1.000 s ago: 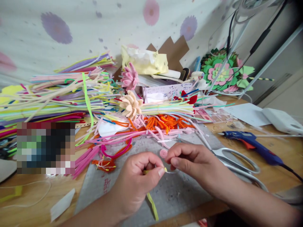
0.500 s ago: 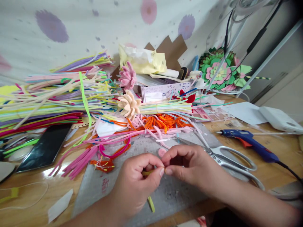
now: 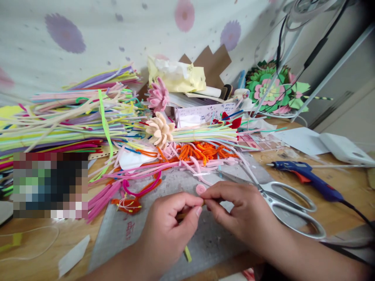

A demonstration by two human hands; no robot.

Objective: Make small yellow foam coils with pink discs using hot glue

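Note:
A yellow-green pipe cleaner (image 3: 188, 253) runs through my left hand (image 3: 172, 226); its lower end sticks out below the palm. The thumb and forefinger of that hand are pinched together, their tips meeting those of my right hand (image 3: 237, 212). Between the fingertips a small yellowish bit of the pipe cleaner shows, and my right hand pinches it too; most of it is hidden by the fingers. Just beyond the right fingertips a small pink coil (image 3: 200, 189) lies on the grey cutting mat (image 3: 117, 242). Both hands hover over the mat's front part.
Silver-handled scissors (image 3: 293, 207) lie beside my right wrist. Farther right is a blue glue gun (image 3: 307, 179) with its cord. Pipe cleaner bundles (image 3: 64, 117) pile up at the left. Orange pieces (image 3: 202, 152), a cream flower (image 3: 159, 130) and a pink flower (image 3: 158, 95) sit behind the mat.
My right hand has turned slightly and its fingertips have risen a little, closer to the pink coil. The left hand keeps its pinch almost in place.

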